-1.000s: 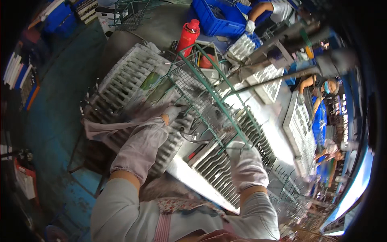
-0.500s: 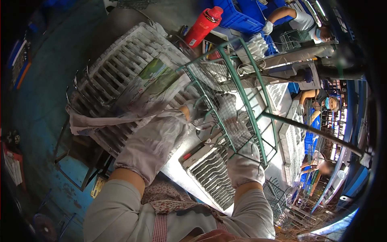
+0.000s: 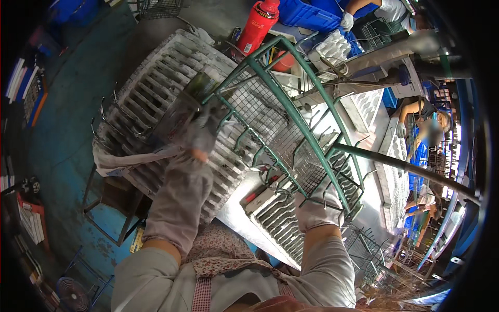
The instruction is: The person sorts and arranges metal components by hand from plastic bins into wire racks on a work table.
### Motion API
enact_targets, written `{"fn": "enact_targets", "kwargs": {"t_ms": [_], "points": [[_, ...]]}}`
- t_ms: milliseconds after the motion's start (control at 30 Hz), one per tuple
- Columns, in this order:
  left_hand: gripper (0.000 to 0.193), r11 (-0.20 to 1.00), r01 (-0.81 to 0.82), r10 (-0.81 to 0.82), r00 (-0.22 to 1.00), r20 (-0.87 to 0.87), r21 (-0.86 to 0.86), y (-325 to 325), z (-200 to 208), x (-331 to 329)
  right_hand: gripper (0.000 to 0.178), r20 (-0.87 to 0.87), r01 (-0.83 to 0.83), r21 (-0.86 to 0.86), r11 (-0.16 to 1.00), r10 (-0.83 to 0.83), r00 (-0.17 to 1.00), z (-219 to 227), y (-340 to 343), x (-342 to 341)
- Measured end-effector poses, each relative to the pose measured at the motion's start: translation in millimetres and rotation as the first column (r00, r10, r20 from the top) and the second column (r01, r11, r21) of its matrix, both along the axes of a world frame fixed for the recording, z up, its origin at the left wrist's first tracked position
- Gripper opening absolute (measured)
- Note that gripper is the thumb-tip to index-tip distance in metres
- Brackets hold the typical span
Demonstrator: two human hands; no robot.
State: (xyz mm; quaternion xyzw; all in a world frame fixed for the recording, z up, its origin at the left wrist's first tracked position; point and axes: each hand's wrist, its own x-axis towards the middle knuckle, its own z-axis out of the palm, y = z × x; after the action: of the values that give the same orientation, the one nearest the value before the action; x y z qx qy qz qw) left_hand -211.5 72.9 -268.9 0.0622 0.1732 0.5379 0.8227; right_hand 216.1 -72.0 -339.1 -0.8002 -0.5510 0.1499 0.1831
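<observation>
A green wire rack [image 3: 260,106] with a fine mesh panel and several hooks stands tilted in front of me. My right hand [image 3: 318,209], in a white glove, is closed around the rack's lower end. My left hand [image 3: 201,127], gloved and sleeved in grey-white, is at the rack's upper left corner, over a large grey ribbed tray [image 3: 156,75]. Motion smears its fingers, so their grip on the rack is unclear. Under the left forearm, a pale strip of plastic bag [image 3: 132,158] lies across the tray; the bag's printed part is blurred.
A red bottle [image 3: 258,27] stands beyond the tray, beside a blue crate [image 3: 306,15]. A smaller ribbed tray [image 3: 278,221] lies near my right wrist. A long green rod [image 3: 405,165] reaches right. Another person's gloved hand [image 3: 347,22] shows at the far right.
My left hand has moved left, from inside the rack's hooks to its upper left corner. The rack's upper end has shifted left and up; my right hand keeps its place on it.
</observation>
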Motion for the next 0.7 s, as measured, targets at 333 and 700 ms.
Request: {"fn": "enact_targets", "kwargs": {"t_ms": [333, 700], "points": [[0.029, 0.956, 0.213, -0.224, 0.974, -0.035, -0.202, -165.9, 84.2, -58.4, 0.025, 0.171, 0.365, 0.025, 0.931, -0.364, 0.916, 139.7, -128.1, -35.7], [0.047, 0.376, 0.916, -0.925, 0.363, -0.111, -0.143, -309.5, 172.1, 70.8, 0.022, -0.850, 0.612, -0.123, 0.781, -0.401, 0.341, 238.8, -351.9, -140.6]]}}
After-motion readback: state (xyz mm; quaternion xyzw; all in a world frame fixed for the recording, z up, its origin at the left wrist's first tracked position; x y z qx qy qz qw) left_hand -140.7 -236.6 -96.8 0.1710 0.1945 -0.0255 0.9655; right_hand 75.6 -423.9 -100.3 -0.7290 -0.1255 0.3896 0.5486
